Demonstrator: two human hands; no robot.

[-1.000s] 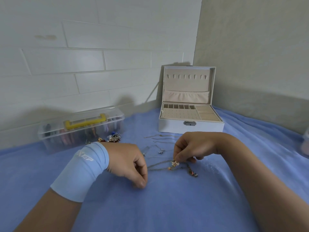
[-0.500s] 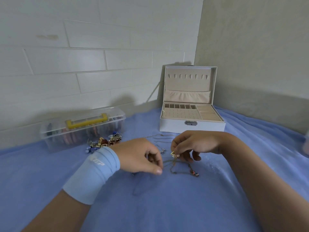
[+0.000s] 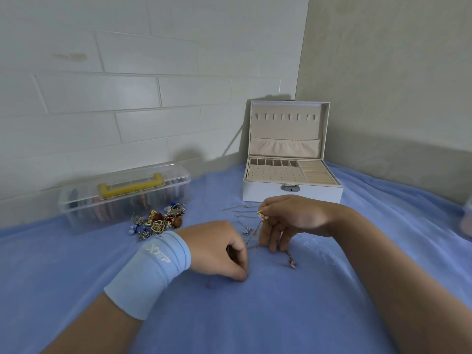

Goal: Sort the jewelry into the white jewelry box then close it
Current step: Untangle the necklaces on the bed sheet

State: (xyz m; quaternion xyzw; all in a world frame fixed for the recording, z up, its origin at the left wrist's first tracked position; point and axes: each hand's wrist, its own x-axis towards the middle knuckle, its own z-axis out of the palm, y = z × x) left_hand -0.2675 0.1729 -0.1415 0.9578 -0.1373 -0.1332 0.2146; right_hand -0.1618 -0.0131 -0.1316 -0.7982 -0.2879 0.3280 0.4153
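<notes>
The white jewelry box (image 3: 291, 194) stands open at the back, its lid upright against the wall. My right hand (image 3: 288, 218) pinches the gold end of a thin necklace (image 3: 290, 259) and holds it a little above the blue cloth; the chain trails down to a small pendant. My left hand (image 3: 217, 251), with a pale blue wristband, rests on the cloth with curled fingers pinching the necklace's other end. More thin chains (image 3: 240, 212) lie between the hands and the box. A heap of earrings and charms (image 3: 158, 222) lies to the left.
A clear plastic case with a yellow handle (image 3: 125, 195) sits behind the heap, against the tiled wall. Blue cloth (image 3: 255, 315) covers the whole surface. A wall corner rises behind the box. A pale object (image 3: 467, 221) shows at the right edge.
My right hand has lifted the necklace's gold end off the cloth. My left hand slid right toward the chain, uncovering the heap of earrings.
</notes>
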